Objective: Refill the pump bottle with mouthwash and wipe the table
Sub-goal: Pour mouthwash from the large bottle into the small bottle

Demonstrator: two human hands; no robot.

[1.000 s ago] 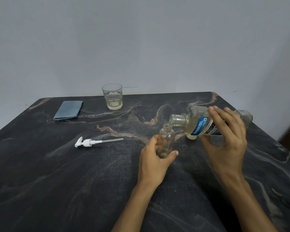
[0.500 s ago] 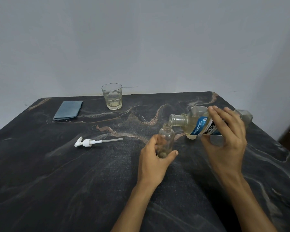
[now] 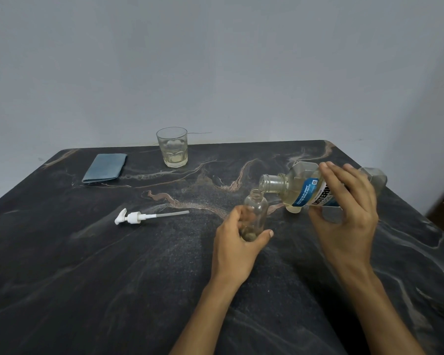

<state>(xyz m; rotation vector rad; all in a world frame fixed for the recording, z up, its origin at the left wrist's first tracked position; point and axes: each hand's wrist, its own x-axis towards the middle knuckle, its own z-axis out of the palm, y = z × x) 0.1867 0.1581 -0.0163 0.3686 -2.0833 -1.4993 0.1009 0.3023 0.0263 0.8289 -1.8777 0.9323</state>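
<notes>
A small clear pump bottle (image 3: 256,208) stands upright on the dark marble table (image 3: 113,278), its neck uncapped. My left hand (image 3: 237,245) grips its lower half. My right hand (image 3: 344,213) holds the big clear mouthwash bottle (image 3: 296,190) tipped on its side, its open mouth just above and to the right of the small bottle's neck. Pale yellow liquid pools in the low side of the big bottle and a little sits at the bottom of the small one. The white pump head (image 3: 132,217) with its tube lies on the table to the left.
A folded blue-grey cloth (image 3: 105,167) lies at the back left of the table. A drinking glass (image 3: 172,147) holding a little pale liquid stands near the back edge. A plain wall rises behind the table.
</notes>
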